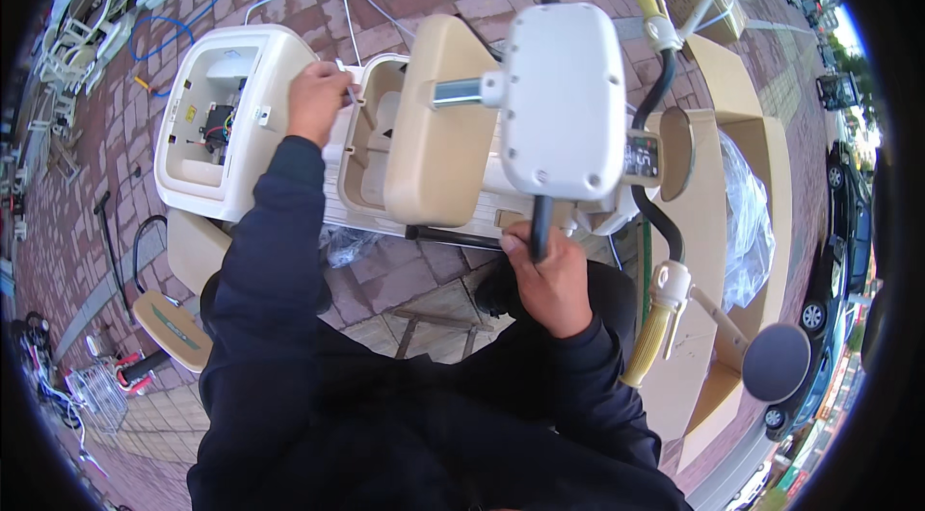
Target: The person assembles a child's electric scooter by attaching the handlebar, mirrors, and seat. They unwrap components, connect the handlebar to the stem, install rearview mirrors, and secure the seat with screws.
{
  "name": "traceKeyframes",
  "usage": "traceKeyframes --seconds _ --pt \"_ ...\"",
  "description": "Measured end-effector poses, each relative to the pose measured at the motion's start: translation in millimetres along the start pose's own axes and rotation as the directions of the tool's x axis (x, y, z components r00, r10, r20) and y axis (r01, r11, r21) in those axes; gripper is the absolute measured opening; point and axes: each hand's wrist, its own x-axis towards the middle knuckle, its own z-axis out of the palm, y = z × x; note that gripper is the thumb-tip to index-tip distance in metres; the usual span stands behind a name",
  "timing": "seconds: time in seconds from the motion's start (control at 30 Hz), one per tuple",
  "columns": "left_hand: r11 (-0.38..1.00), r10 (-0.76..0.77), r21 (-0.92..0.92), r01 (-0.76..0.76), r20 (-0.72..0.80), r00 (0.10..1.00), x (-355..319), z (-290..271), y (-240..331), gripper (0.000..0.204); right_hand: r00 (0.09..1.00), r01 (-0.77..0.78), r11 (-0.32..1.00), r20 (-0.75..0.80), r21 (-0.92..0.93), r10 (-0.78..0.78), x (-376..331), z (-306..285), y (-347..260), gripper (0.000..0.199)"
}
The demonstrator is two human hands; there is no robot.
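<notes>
A white and beige mobility scooter lies before me. My left hand (318, 104) is at the inner edge of its white rear box (279, 87), fingers pinched by a small greyish part I cannot make out. Beside it is an open beige compartment (366, 159). Over this stands a tilted beige seat cushion (438, 140), joined by a metal post (458, 93) to a white panel with bolts (564, 102). Below that panel my right hand (551, 285) is wrapped around a black tube (541, 217). Another black bar (448, 237) runs along the cushion's lower end.
Handlebars (665, 227) with yellowish grips and round mirrors (776, 364) jut out at right, before an open cardboard box (708, 395) holding clear plastic (747, 222). A beige padded piece (173, 330) lies at left. Blue hose (173, 25) and stacked white chairs (87, 29) are farther off.
</notes>
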Motion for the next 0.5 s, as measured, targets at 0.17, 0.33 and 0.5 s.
traceKeyframes --seconds 0.17,0.33,0.5 --pt "0.931 0.157 -0.326 -0.162 -0.043 0.987 -64.4 -67.9 109.4 0.007 0.969 0.236 0.917 0.002 -0.322 -0.249 9.5 43.3 -31.5 0.020" --pt "0.873 0.222 -0.484 -0.060 0.285 0.932 -172.8 -87.4 130.3 0.009 0.968 0.245 0.886 0.144 -0.394 -0.204 41.8 91.6 -78.3 0.026" --pt "0.884 0.021 -0.400 0.243 0.552 0.834 -233.5 -64.5 93.7 0.014 0.954 0.299 0.954 -0.009 0.032 -0.299 26.4 78.4 -82.1 0.026"
